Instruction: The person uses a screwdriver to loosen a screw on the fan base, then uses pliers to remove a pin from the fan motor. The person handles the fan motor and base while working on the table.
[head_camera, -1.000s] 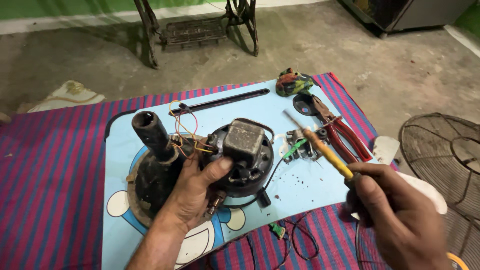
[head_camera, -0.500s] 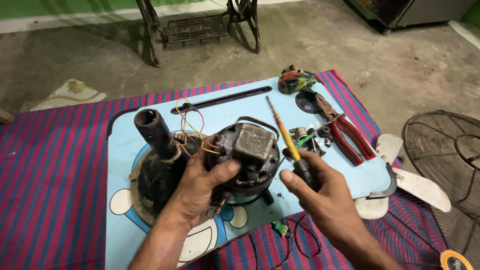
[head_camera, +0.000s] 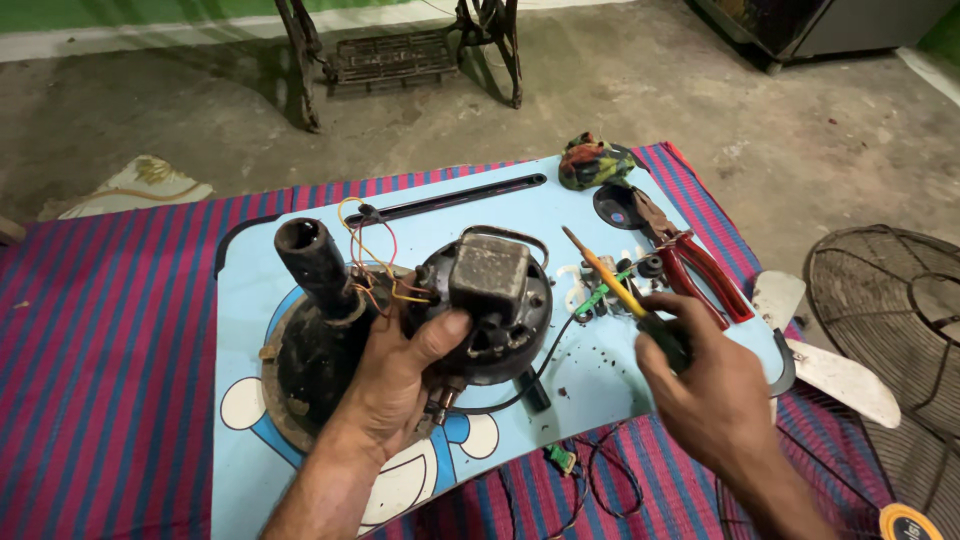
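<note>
I have one view only, from the camera worn on the head. It looks steeply down and forward over my forearms onto the light blue board on the striped cloth, close enough that both hands sit in the lower half. Farther up, it takes in bare floor and a wire fan guard at the right edge.

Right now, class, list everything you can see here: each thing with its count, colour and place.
fan motor: one, black-grey, centre of board
fan base with post: one, black, board's left
board: one, light blue, on cloth
striped cloth: one, red-blue, on floor
screwdriver: one, yellow-handled, right of motor
pliers: one, red-handled, board's right
fan guard: one, dark wire, far right
left hand: grips motor
right hand: fingers hold screwdriver
</note>
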